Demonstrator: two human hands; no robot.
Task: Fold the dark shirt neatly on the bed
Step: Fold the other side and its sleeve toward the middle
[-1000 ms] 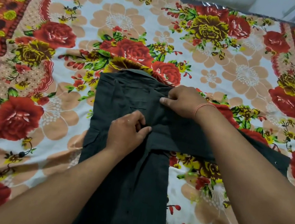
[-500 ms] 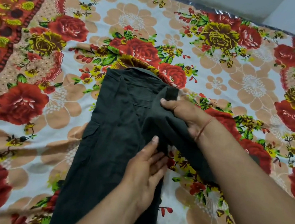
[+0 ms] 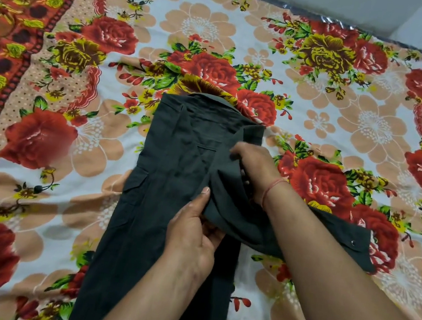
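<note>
The dark shirt (image 3: 175,171) lies lengthwise on the bed, collar at the far end, its left side folded in to a straight edge. Its right sleeve (image 3: 339,240) runs out to the right, with a snap button on the cuff. My right hand (image 3: 255,166) grips the sleeve cloth near the shoulder, fingers tucked under a fold. My left hand (image 3: 194,233) pinches the lower edge of the same sleeve between thumb and fingers, a little above the shirt body.
The bed is covered by a floral sheet (image 3: 77,141) with red roses and an orange border at left and right. A silvery edge (image 3: 280,5) marks the far side of the bed, with a pale wall behind.
My left hand slid down the shirt front and took hold of the sleeve's lower edge. My right hand turned and gripped the sleeve near the shoulder, lifting it off the shirt.
</note>
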